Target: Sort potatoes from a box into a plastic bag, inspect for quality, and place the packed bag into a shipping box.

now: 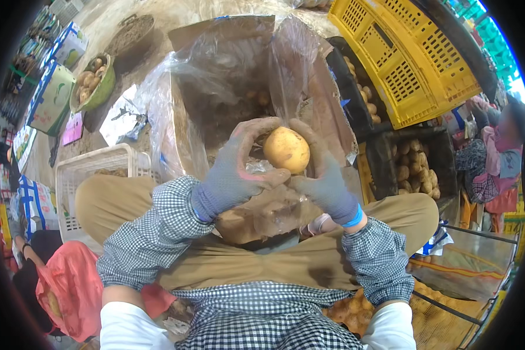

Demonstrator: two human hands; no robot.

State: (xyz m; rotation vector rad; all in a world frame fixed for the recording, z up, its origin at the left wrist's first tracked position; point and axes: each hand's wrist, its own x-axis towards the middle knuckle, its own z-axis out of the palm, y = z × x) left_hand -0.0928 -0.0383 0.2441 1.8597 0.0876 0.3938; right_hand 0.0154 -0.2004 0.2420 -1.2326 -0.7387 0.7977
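Both of my hands wear soiled grey knit gloves. Between them they hold one round yellow potato [287,150] over a cardboard box [245,57] lined with clear plastic film. My left hand [240,164] curls around the potato's left side, with thumb and fingers near its edge. Against its right side rests my right hand [324,175], fingertips above and thumb below. The potato's face is uncovered and shows small brown spots. Inside the box, a few potatoes [259,97] lie in shadow near the far side.
At the right stand a black crate of potatoes [415,168] and a yellow plastic crate [411,65]. At the left are a white plastic crate [100,153], a green basin of potatoes [107,89] and cartons [52,98]. Another person [503,148] sits at the far right.
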